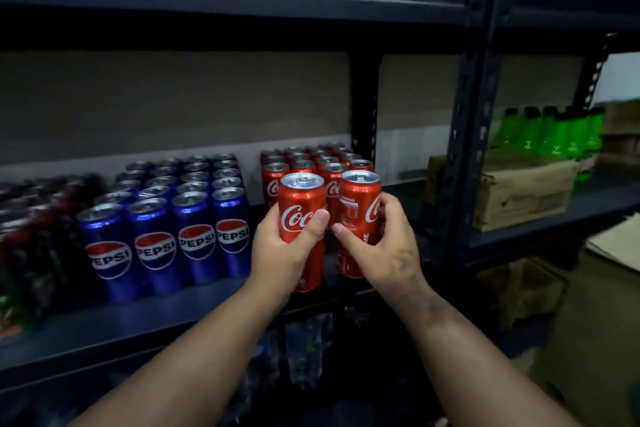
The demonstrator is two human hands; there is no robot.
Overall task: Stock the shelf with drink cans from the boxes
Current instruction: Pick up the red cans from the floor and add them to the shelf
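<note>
Left hand [284,253] grips one tall red Coca-Cola aluminium can [300,215], upright, thumb across its logo. Right hand [384,246] grips a second red Coca-Cola can [358,208], upright, just beside the first. Both cans are held at the front edge of the dark metal shelf [173,308], directly before the stocked block of red cans [311,163]. Rows of blue Pepsi cans [180,218] stand to the left.

Red cans [301,215] — white script, blue cans [194,236] (red-white-blue roundel), green bottles [550,132]
</note>
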